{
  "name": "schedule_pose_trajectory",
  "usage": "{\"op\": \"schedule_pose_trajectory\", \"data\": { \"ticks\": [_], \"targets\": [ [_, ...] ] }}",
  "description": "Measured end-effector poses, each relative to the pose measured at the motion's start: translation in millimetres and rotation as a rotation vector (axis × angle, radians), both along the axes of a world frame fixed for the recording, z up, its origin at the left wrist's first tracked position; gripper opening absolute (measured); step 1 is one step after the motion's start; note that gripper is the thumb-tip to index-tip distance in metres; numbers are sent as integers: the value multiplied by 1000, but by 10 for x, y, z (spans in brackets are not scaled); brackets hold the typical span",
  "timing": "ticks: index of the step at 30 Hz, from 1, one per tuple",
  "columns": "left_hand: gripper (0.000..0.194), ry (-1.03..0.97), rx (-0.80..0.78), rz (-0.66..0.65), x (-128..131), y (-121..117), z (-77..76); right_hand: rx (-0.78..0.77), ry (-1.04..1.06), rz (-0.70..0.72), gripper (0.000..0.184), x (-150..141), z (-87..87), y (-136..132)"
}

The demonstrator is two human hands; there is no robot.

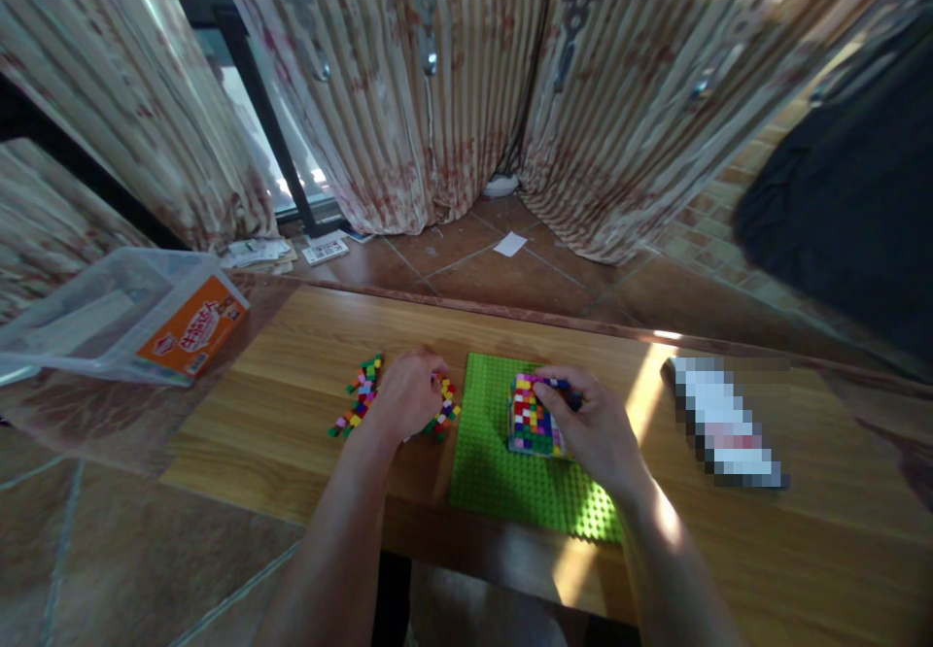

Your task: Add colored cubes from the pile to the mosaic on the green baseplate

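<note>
A green studded baseplate (502, 477) lies on the wooden table in front of me. On it stands a block of small multicoloured bricks (532, 419). My right hand (594, 424) rests against the block's right side, fingers pinched on a dark blue brick (565, 387) at its top edge. My left hand (408, 394) lies curled, fingers closed, over a loose pile of small coloured bricks (361, 394) left of the baseplate; what it holds, if anything, is hidden.
A clear plastic box with an orange label (138, 322) sits at the table's far left corner. A pixelated long object (725, 424) lies on the right. Curtains, a tiled floor and scattered papers (321, 251) are beyond the table.
</note>
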State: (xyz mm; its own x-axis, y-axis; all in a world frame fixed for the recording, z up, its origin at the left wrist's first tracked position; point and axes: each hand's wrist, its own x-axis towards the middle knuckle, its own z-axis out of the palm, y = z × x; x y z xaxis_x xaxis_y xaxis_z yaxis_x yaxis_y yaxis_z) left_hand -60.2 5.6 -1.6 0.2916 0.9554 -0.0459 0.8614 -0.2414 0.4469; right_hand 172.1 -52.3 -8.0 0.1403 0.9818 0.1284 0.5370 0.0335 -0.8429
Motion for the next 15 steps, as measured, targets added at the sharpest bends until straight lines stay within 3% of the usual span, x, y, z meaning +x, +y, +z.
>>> {"op": "schedule_pose_trajectory", "data": {
  "ticks": [15],
  "targets": [
    [24,69,-34,63,15,-15,7,-9,-32,11,24,-5,16,-11]
  ]
}}
